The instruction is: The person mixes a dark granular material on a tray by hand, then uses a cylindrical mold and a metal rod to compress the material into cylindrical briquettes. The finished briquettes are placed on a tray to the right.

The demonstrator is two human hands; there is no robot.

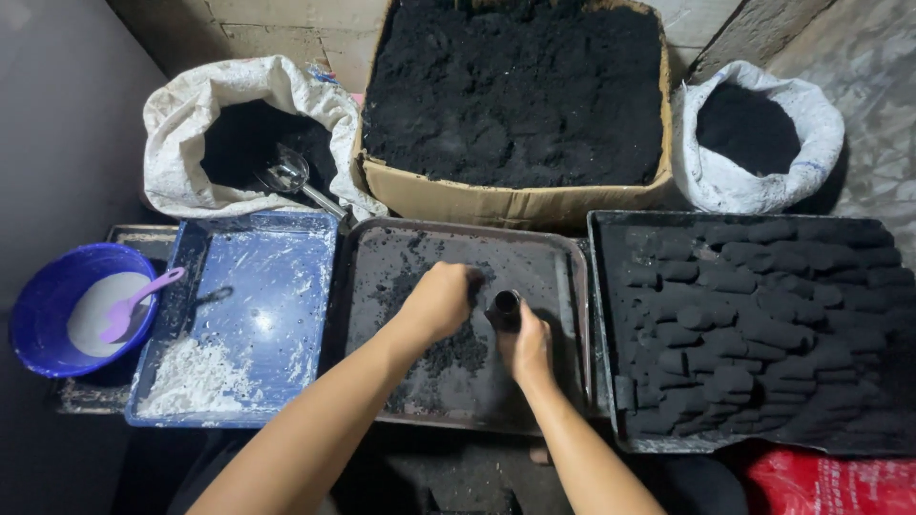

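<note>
- Right hand (527,348) is wrapped around a short black tube (506,307), held upright on the middle tray (382,381), open end up.
- Left hand (441,300) is just left of the tube, fingers bunched into a pinch on some black powder (458,348), right beside the tube's mouth. Looks like the tube is mid-fill, I'd say.
- Progress-wise: the tray to the right of the right hand (611,420) is already heaped with dark pressed cylinders (754,324), so a good batch looks done.
- Plenty left though: the cardboard box (515,202) straight ahead of both hands is full of the same black stuff, and only a thin scatter sits under the hands.
- Beyond the box, right side, a white sack (711,176) of more black powder. Beyond the left hand, another sack (181,124) with a metal scoop (291,176) stuck in it.
- Left of the left hand: a blue tray (277,286) with white powder (191,377) in its near corner, then a blue bowl (38,305) with a purple spoon (138,300).
- Nothing really blocks the hands; it's just tight, trays are edge to edge.
</note>
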